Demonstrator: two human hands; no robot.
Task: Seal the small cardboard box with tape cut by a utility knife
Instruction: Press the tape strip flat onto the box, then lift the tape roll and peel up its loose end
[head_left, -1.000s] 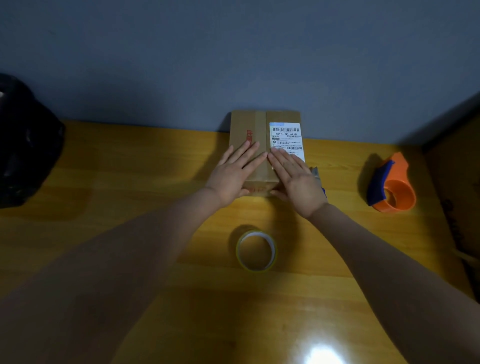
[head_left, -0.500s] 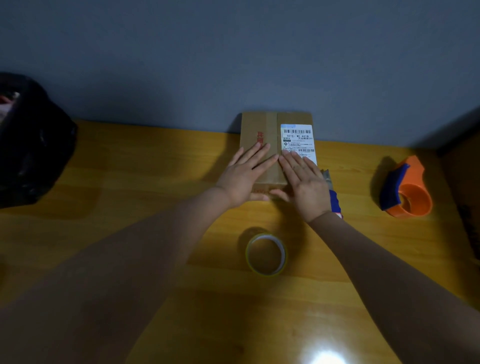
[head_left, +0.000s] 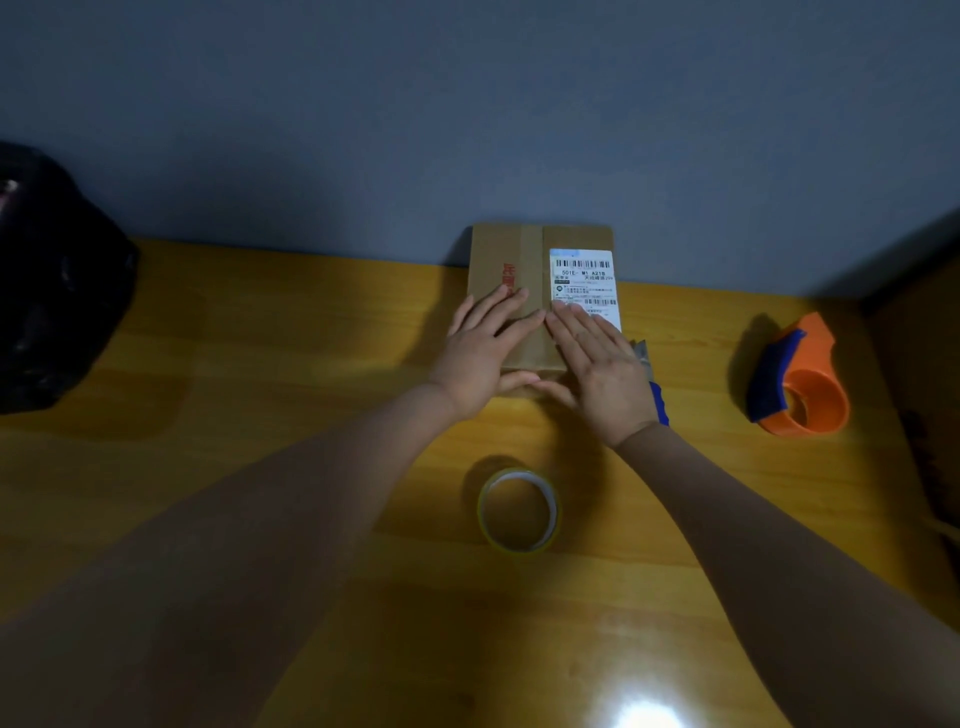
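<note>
A small cardboard box (head_left: 519, 249) with a white shipping label lies flat on the wooden table (head_left: 260, 389) against the grey wall. My left hand (head_left: 483, 353) rests flat on its near left part, fingers spread. Beside it my right hand (head_left: 597, 364) lies flat on the near right part, over the label's lower edge. The fingertips of both hands almost meet at the box's centre seam. A roll of clear tape (head_left: 518, 515) lies flat on the table below the hands. A blue-handled utility knife (head_left: 653, 387) peeks out from under my right hand, to the right of the box.
An orange and blue tape dispenser (head_left: 800, 384) sits at the right. A black bag (head_left: 52, 291) bulks at the far left edge. A dark wooden side panel (head_left: 924, 374) bounds the table on the right.
Both hands stay flat on the box with only slight shifts. The view has shifted a little, moving everything slightly in the picture.
</note>
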